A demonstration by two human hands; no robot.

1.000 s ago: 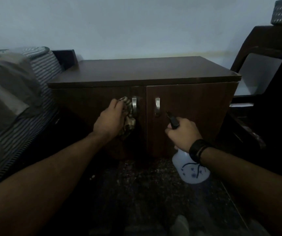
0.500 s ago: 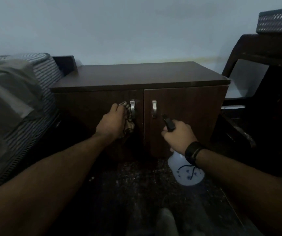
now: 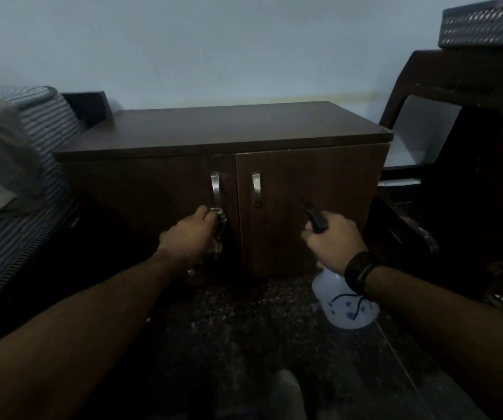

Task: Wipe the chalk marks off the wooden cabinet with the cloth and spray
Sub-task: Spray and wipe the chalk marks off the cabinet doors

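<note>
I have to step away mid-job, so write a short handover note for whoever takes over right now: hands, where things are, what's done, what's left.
Left hand grips the cloth, pressed on the left door of the cabinet just below its handle.
Right hand holds the spray bottle by its neck, off the floor, nozzle aimed at the right door.
Done: no chalk marks show on the top or the doors, though the light is dim.
Left: finish the lower left door, then check all faces in better light.
</note>
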